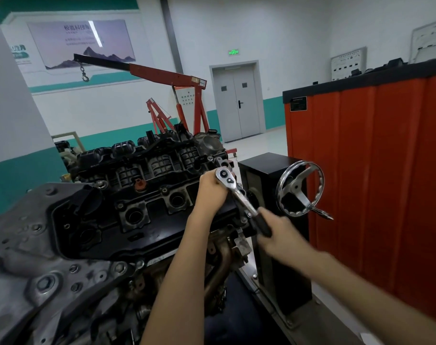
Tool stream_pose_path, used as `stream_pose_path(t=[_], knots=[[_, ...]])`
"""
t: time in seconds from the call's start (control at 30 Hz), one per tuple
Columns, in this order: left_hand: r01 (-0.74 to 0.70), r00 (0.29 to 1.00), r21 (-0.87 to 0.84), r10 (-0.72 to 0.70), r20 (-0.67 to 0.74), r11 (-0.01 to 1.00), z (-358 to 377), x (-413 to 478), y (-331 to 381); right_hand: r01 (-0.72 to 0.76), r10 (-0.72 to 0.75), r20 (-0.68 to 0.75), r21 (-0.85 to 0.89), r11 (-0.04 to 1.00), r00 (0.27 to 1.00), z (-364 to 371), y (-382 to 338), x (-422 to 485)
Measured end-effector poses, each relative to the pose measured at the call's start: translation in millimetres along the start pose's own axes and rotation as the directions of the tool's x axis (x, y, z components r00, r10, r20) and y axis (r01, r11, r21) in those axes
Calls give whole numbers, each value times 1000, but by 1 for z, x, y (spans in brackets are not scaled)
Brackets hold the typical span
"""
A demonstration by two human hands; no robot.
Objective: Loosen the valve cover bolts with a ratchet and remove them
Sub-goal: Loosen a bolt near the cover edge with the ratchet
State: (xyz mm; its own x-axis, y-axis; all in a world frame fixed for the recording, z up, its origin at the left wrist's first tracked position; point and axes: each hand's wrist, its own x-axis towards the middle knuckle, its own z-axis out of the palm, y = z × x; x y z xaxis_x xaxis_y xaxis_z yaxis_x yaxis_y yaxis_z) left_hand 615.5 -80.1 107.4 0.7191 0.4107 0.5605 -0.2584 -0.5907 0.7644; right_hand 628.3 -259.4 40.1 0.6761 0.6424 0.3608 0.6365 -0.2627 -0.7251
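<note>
We are working at the far right corner of the black valve cover, which sits on top of the engine in front of us. The ratchet has its shiny round head over that corner. Its handle points back toward us and to the right. The bolt under the head is hidden, so we cannot tell how far out it is.

Our left hand is curled around the head of the ratchet, with the fingers wrapped under it. Our right hand is closed around the black grip at the end of the handle. It looks blurry, so we think it is in the middle of a swing.

To do this well, we should press the head straight down with the left hand. Then the socket sits flat on the bolt and does not slip off. The right hand should pull in a smooth, flat swing, not up or down. Holding the far end of the handle makes the turn easier. The silver hand wheel is near on the right, so we should watch our knuckles if the bolt lets go all at once.

Other bolts show along the cover, so we think there is plenty left to do. Once this one turns easily, we can spin it out with our fingers and put it somewhere safe.
</note>
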Motion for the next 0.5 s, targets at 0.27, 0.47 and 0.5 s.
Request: stream_pose_path(t=[0.27,0.47,0.5], knots=[[-56,998,44,57,-26,997,4,3,-6,56,-77,-52,-323,945,996,-26,9,21],[-88,989,-76,78,-127,993,21,2,-1,-88,178,-201,389,917,963,82,-34,-20],[-100,986,-51,92,-139,994,21,1,-1,-84,184,-203,420,904,962,87,-39,-20]])
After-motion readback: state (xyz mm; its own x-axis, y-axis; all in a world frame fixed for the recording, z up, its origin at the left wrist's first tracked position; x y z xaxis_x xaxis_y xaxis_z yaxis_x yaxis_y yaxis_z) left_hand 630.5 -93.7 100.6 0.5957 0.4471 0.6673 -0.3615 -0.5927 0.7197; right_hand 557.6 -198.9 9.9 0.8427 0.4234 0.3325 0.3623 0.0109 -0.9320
